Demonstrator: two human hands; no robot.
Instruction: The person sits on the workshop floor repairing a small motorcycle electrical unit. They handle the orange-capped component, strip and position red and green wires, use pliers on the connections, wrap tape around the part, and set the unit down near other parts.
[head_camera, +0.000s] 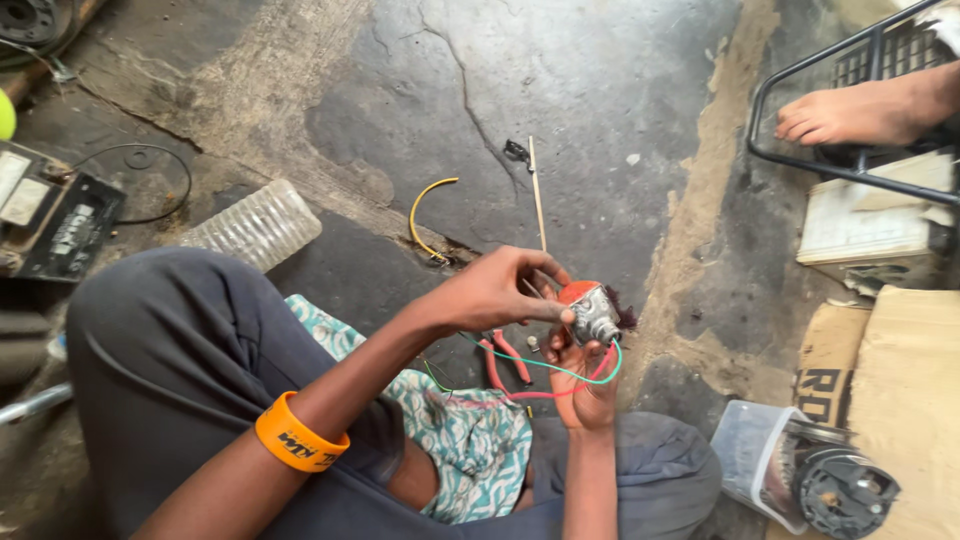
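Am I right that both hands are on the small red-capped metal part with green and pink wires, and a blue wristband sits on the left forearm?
Not quite: the wristband is orange, not blue, as the head view shows. The rest holds: the left hand and the right hand both hold the small red-capped metal part, with the green and pink wires trailing from it.

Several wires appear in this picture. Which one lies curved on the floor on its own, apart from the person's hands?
The yellow wire, bent in an arc on the concrete floor beside a thin stick. The green wire and red wire both hang from the small part held in the hands.
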